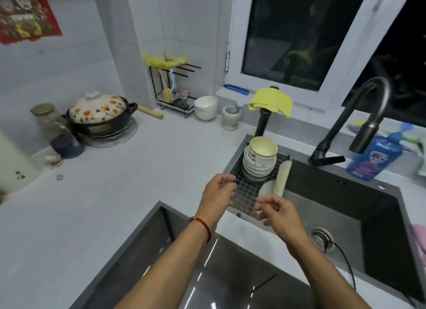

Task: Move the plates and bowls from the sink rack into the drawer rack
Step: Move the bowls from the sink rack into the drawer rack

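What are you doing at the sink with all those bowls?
A person is reaching toward the wire sink rack with both hands empty. The left hand and right hand hover over its near end, fingers loosely curled. The stack of bowls sits on the rack, untouched, with a pale plate beside it.

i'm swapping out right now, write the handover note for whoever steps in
Left hand: empty, fingers loosely curled, at the near edge of the sink rack.
Right hand: empty, over the rack's near end.
Stack of bowls sits at the rack's far end; a pale plate lies beside it.
Done: nothing visibly moved yet.
Left: carry all bowls and plates to the drawer rack, which is not in view.
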{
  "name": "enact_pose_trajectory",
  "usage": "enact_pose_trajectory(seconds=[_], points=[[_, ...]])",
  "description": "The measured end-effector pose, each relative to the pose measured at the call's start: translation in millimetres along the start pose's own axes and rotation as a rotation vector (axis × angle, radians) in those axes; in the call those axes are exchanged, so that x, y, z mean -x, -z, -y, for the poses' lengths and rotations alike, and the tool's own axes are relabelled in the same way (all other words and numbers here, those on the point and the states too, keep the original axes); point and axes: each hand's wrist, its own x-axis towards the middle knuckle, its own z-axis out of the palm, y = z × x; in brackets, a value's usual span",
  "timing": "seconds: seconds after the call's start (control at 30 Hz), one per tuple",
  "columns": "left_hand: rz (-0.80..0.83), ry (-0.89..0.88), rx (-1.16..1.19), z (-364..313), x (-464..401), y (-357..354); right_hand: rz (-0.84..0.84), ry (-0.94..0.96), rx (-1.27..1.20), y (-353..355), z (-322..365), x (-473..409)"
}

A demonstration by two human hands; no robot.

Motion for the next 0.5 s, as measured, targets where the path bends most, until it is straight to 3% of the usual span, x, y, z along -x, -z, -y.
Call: enact_pose_trajectory(seconds=[0.1, 0.27, 0.5], points=[[0.042, 0.016, -0.051, -18, -37, -14, -0.083, -0.027, 0.053, 10, 11, -54], [0.041, 0.011, -0.146, -39, -82, -28, -0.156, 0.069, 0.432, 24, 28, -162], [-0.067, 0.085, -0.248, -41, -128, -42, 0.025, 0.089, 0.863, 21, 30, -298]])
